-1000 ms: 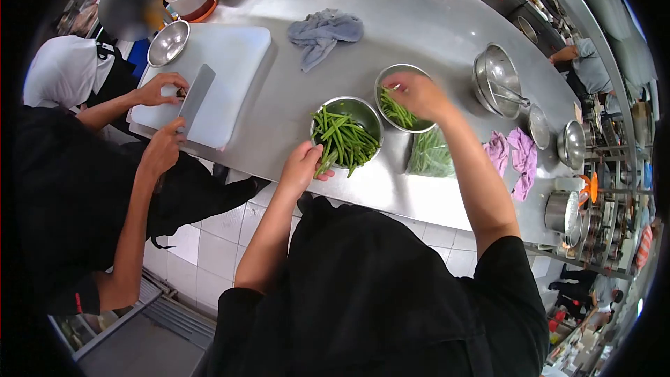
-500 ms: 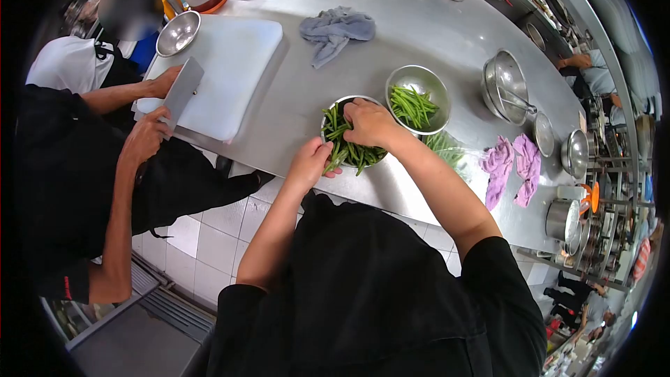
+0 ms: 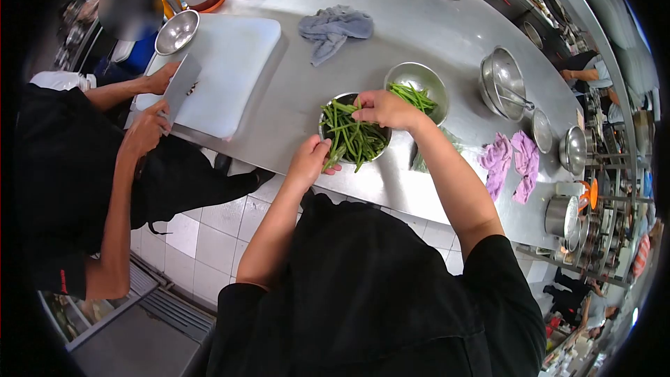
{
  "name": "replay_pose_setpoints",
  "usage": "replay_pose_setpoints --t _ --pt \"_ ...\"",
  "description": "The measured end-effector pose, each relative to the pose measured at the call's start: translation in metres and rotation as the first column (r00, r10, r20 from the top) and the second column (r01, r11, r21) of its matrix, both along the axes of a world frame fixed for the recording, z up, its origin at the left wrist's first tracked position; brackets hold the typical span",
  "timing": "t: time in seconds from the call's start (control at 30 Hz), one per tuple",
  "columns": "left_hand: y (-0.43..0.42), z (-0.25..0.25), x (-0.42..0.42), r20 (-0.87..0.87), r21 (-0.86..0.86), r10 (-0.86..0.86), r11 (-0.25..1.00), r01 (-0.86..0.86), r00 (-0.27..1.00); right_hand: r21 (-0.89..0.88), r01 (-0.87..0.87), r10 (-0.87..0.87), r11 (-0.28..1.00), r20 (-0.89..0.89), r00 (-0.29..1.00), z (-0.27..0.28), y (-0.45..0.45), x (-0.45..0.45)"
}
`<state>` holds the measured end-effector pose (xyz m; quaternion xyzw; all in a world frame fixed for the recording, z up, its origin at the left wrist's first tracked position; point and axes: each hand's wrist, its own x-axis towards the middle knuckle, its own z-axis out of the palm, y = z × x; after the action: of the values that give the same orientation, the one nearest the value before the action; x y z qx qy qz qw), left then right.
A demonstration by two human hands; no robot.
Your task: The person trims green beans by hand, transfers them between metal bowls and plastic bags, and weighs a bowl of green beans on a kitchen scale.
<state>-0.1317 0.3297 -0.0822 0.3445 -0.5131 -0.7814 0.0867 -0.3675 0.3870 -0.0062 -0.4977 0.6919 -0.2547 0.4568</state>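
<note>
Left hand's grip pinching green bean tips, other beans beside it in bowl

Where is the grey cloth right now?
In the head view, the grey cloth lies on the metal table, just right of the white cutting board.

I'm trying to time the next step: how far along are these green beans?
Partway, it seems. Already set apart: a smaller batch in the far bowl. In hand: the left hand holds beans at the rim of the near bowl; the right hand reaches into its heap. Left: probably that larger heap; whether the bag counts, I can't tell.
</note>
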Motion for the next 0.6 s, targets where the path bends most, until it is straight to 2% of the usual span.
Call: replay_pose_setpoints --t 0.03,0.07,0.13,0.17,0.23,0.37,0.43,0.47,0.5,0.53,0.57,0.6 --pt "0.000 0.000 0.000 -0.002 0.006 0.004 1.000 -0.004 1.000 0.065 0.069 -0.074 0.995 0.068 0.995 0.011 0.001 0.002" --pt "0.001 0.000 0.000 -0.004 0.012 0.009 1.000 -0.009 1.000 0.064 0.071 -0.076 0.995 0.067 0.995 0.010 0.002 0.000" --pt "0.001 0.003 0.001 -0.006 0.011 0.011 1.000 -0.011 1.000 0.050 0.136 -0.144 0.989 0.251 0.957 0.009 0.004 -0.004" --pt "0.002 0.004 0.001 -0.006 0.012 0.015 1.000 -0.015 1.000 0.050 0.137 -0.145 0.989 0.249 0.957 0.009 0.007 -0.008" --pt "0.001 0.002 0.001 0.000 0.010 0.016 1.000 -0.016 1.000 0.008 0.214 -0.202 0.977 0.359 0.911 0.021 0.015 -0.016" --pt "0.002 0.000 0.001 -0.005 0.016 0.023 1.000 -0.023 1.000 -0.032 0.311 -0.274 0.950 0.393 0.878 0.044 0.035 -0.056" --pt "0.003 0.003 0.001 -0.008 0.013 0.020 1.000 -0.020 1.000 -0.041 0.292 -0.276 0.956 0.221 0.935 0.044 0.045 -0.088" --pt "0.004 0.004 0.002 -0.006 0.006 0.025 1.000 -0.025 1.000 -0.042 0.301 -0.285 0.953 0.217 0.934 0.041 0.051 -0.097" --pt "0.003 -0.002 0.002 -0.004 0.016 0.025 1.000 -0.025 1.000 -0.084 0.268 -0.275 0.960 -0.096 0.956 0.039 0.057 -0.103" --pt "0.004 -0.001 0.001 -0.005 0.015 0.018 1.000 -0.018 1.000 -0.110 0.223 -0.249 0.969 -0.399 0.882 0.034 0.062 -0.109" --pt "0.004 0.001 0.001 0.000 0.016 0.020 1.000 -0.020 1.000 -0.121 0.302 -0.318 0.946 -0.529 0.787 0.026 0.065 -0.117" --pt "0.004 0.002 0.001 0.005 0.015 0.026 1.000 -0.026 1.000 -0.121 0.301 -0.318 0.946 -0.528 0.787 0.031 0.065 -0.114"
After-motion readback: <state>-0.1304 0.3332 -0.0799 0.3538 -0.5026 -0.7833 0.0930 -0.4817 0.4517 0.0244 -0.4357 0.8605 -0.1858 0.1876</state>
